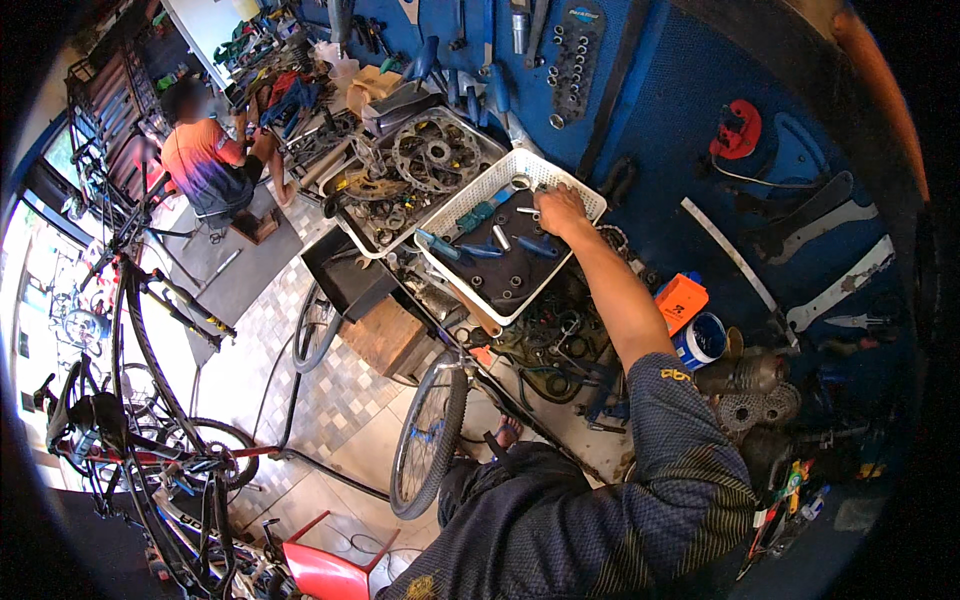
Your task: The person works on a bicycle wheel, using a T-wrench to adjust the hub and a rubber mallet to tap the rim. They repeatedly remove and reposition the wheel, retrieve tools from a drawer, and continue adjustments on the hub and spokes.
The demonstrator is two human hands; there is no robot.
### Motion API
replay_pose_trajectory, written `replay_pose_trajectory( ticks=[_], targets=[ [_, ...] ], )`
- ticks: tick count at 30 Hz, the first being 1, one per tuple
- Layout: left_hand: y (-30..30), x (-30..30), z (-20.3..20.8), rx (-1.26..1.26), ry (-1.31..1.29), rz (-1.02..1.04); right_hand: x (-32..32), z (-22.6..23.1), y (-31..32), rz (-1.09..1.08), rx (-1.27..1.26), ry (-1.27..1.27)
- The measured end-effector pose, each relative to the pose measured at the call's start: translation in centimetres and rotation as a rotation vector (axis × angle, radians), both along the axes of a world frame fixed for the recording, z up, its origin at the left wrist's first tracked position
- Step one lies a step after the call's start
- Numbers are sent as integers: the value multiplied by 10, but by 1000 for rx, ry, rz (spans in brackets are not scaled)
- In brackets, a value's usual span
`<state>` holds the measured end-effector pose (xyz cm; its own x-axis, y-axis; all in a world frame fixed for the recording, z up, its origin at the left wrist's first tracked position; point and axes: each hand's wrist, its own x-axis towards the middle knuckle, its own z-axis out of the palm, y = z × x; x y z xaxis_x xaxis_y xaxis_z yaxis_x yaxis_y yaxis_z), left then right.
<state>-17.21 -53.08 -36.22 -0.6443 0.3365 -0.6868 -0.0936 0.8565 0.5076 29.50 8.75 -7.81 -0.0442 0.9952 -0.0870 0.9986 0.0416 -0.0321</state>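
My right hand (562, 212) reaches over the far right side of a white plastic basket (460, 291). Its fingers are bent together, and whatever they hold, if anything, is hidden. A small silver piece (527, 210) shows right beside the fingertips. Inside the basket lie a shiny metal cylinder (501, 238), blue-handled tools (480, 251), a teal piece (476, 217) and several small dark round parts on a dark bottom. A metal ring (520, 183) rests near the back wall of the basket. My left hand does not show.
Left of the basket, a metal tray (345, 222) holds brake discs (437, 153) and loose parts. Tools hang on the blue wall (660, 130). A blue tub (704, 340) stands beside my forearm. Below are a wooden block (382, 335) and a bicycle wheel (430, 440). Another person (205, 160) sits far left.
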Motion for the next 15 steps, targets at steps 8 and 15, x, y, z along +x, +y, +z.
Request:
replay_pose_trajectory(
  ticks=[8,15],
  targets=[
    [196,-26,130,737,80,196,0,30,-5,-56,309,453],
    [304,101,345,1070,102,-543,-52,92,-135,213,112,1164]
  ],
)
